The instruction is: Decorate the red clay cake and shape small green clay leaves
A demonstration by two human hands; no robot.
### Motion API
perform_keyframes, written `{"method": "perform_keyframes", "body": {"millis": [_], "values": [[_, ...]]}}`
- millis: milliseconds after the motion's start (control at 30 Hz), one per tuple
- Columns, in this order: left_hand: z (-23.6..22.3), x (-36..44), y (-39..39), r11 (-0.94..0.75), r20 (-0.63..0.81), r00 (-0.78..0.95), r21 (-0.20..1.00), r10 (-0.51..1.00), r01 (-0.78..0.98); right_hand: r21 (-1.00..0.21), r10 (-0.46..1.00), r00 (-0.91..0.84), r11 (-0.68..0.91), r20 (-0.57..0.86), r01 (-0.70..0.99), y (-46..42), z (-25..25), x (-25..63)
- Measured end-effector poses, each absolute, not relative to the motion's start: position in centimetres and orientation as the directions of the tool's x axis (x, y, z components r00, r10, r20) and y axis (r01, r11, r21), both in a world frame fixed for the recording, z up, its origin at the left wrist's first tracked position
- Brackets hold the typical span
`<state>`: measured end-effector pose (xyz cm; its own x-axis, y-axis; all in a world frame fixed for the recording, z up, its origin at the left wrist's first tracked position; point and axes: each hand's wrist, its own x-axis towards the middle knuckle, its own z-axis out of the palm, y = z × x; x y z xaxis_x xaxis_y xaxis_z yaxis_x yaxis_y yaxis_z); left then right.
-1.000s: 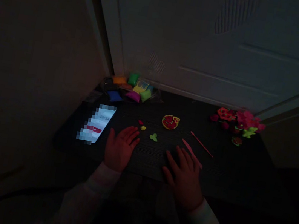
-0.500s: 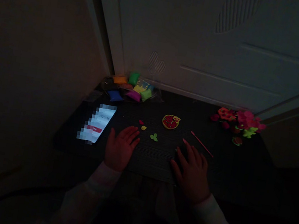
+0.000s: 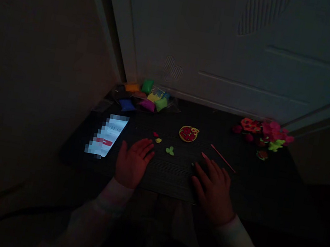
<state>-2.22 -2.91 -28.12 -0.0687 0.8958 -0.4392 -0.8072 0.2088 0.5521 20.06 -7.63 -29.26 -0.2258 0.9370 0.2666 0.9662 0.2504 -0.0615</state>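
Note:
My left hand (image 3: 133, 162) rests palm up on the dark table, fingers stretched and holding nothing. Just beyond its fingertips lie a small yellow clay piece (image 3: 158, 140) and a red one (image 3: 155, 134). A three-lobed light green clay leaf (image 3: 170, 151) is between my hands. My right hand (image 3: 214, 188) lies palm down with its fingers apart. A pink pointed tip (image 3: 204, 156) pokes out beyond its fingers; the rest is hidden. Beside its index finger is a tiny green bit (image 3: 192, 164). Farther back sits a round red clay piece with a yellow rim (image 3: 188, 134).
A lit phone (image 3: 109, 136) lies at left. Behind it are colourful clay packets (image 3: 147, 104) in clear plastic. A thin pink clay tool (image 3: 223, 158) lies right of centre, with pink and red clay flowers (image 3: 273, 132) and a small brown-and-green piece (image 3: 261, 155) beyond. A white door stands behind the table.
My right hand has shifted slightly to the right, and the tiny green bit beside its index finger shows more clearly. My left hand has hardly moved.

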Motion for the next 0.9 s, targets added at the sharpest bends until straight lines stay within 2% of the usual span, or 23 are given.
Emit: {"method": "perform_keyframes", "body": {"millis": [400,600,900], "values": [[-28.3,-2.3,-2.9,0.21,-0.443,-0.071,0.554,0.894,-0.806,-0.028,0.93,-0.254,0.271,0.266,0.962,-6.8,-29.2,20.3],[-28.1,-2.3,-2.9,0.215,-0.446,-0.072,0.559,0.892,-0.801,-0.106,0.905,-0.188,0.245,0.381,0.964,-5.8,-29.4,19.8],[-28.1,-2.3,-2.9,0.212,-0.446,-0.066,0.543,0.893,-0.813,-0.153,0.913,-0.118,0.191,0.392,0.97,-5.0,-29.2,18.8]]}}
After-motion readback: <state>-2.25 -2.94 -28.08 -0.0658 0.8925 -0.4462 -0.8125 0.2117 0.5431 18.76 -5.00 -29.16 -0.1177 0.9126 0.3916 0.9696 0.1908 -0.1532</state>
